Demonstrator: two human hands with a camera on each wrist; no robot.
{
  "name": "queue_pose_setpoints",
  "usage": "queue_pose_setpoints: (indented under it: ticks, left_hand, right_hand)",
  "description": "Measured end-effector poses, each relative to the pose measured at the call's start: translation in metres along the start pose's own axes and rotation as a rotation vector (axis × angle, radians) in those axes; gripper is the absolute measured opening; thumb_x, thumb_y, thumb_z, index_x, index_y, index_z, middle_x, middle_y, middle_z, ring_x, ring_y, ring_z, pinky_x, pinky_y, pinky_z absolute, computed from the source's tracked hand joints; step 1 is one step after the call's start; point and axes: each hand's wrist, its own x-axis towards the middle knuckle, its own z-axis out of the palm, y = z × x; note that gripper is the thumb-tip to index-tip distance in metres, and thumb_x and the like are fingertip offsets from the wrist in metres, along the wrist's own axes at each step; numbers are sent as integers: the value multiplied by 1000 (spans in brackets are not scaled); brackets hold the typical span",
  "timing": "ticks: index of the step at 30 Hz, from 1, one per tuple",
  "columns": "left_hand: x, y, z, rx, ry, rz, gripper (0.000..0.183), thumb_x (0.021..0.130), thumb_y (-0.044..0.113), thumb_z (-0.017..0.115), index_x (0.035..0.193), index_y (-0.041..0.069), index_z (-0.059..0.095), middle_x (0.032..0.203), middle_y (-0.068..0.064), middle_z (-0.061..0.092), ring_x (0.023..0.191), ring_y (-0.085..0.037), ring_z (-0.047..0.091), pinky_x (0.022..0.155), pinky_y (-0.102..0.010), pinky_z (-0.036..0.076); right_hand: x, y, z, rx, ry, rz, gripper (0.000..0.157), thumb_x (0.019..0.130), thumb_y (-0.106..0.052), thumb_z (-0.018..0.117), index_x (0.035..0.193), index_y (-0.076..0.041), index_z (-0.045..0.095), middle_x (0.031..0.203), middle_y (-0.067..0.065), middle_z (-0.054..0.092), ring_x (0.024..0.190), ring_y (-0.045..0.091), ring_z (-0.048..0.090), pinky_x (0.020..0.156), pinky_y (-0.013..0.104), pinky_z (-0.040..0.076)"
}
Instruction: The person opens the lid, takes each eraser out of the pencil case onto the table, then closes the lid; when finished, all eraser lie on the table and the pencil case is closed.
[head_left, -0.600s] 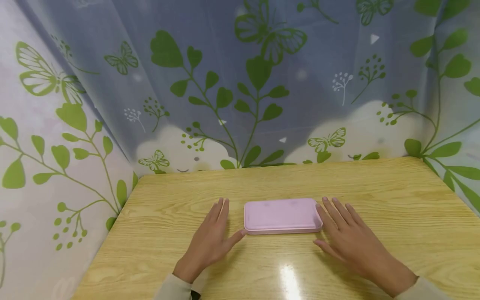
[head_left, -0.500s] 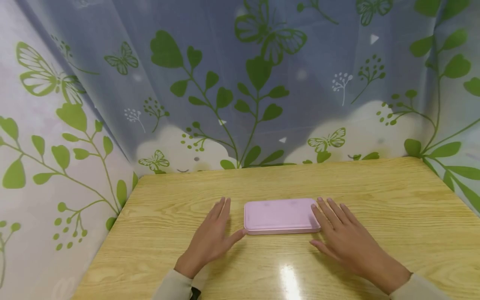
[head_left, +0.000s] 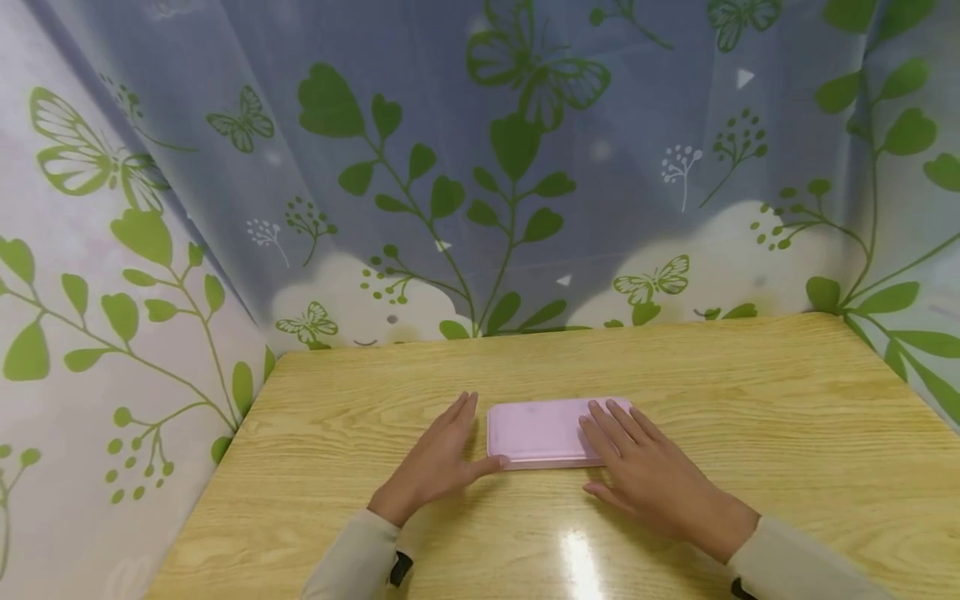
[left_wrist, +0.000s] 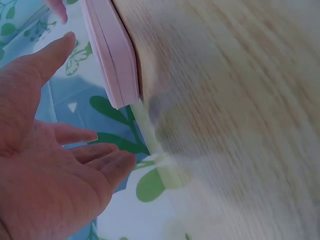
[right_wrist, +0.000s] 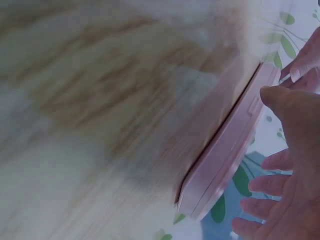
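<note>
A flat pink case (head_left: 536, 429) with rounded corners lies lengthwise on the wooden table; a seam runs along its side in the left wrist view. My left hand (head_left: 438, 467) is at its left end, fingers straight and thumb stretched toward the front left corner. In the left wrist view a gap shows between that hand and the case (left_wrist: 112, 55). My right hand (head_left: 648, 471) is over the right end, fingers extended and covering that part in the head view. From the right wrist view, its palm and fingers look apart from the case (right_wrist: 227, 150).
The wood-grain table (head_left: 345, 392) reaches back to a blue and white curtain (head_left: 420, 192) printed with green leaves and butterflies. A light glare (head_left: 579, 558) marks the tabletop in front of the case. Dark bands (head_left: 401, 568) show at the sleeves.
My right hand has moved left, from beside the case's right end to over it. My left hand has shifted slightly right, closer to the case. The case has stayed in place.
</note>
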Motion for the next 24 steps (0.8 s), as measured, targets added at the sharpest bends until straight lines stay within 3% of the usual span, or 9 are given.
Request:
queue_pose_setpoints:
  ticks: [15, 24]
  left_hand:
    - [19, -1, 6, -82, -32, 33, 103, 83, 44, 85, 154, -7, 30, 156, -25, 35, 144, -38, 36, 116, -50, 34]
    - [22, 1, 8, -87, -46, 16, 105, 79, 38, 89, 153, -8, 31, 150, -25, 45, 137, -36, 46, 111, -48, 41]
  right_hand:
    - [21, -6, 10, -15, -13, -61, 72, 97, -43, 67, 144, 7, 47, 148, 27, 46, 136, 43, 45, 110, 56, 40]
    - [26, -9, 10, -23, -33, -61, 67, 98, -40, 67, 142, 8, 50, 145, 28, 49, 133, 43, 49, 106, 55, 44]
